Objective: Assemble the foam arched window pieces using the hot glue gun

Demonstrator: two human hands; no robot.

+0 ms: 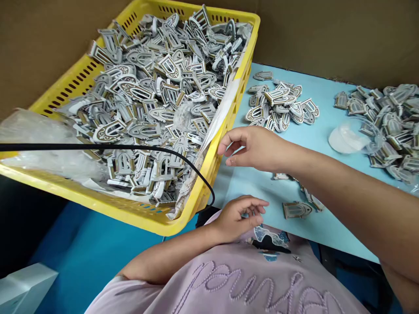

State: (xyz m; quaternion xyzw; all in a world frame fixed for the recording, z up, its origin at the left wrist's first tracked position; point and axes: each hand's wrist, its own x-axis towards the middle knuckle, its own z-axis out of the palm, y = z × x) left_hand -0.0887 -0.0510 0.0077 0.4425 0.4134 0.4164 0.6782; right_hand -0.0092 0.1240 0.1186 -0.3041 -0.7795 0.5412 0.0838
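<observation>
My right hand [252, 147] reaches across to the right rim of a yellow plastic basket [203, 174]. Its fingers are loosely curled and apart, with nothing seen in them; whether they touch the rim I cannot tell. Closer to my body, my left hand [240, 217] hovers by the table's front edge, fingers half bent and holding nothing visible. Heaped in the basket are many small grey-white arched window-shaped pieces [170, 67] with brown-gold scroll patterns. A small pile of the same arched pieces [278, 104] lies beyond my right hand. One loose arched piece [296, 210] rests right of my left hand.
On the light blue tabletop [330, 235], a larger heap of arched pieces [393, 126] lies at the right, beside a clear plastic cup-like item [347, 137]. A black cable [147, 147] crosses over the basket. Clear plastic film [42, 135] covers the basket's left corner. Brown board [327, 35] stands behind.
</observation>
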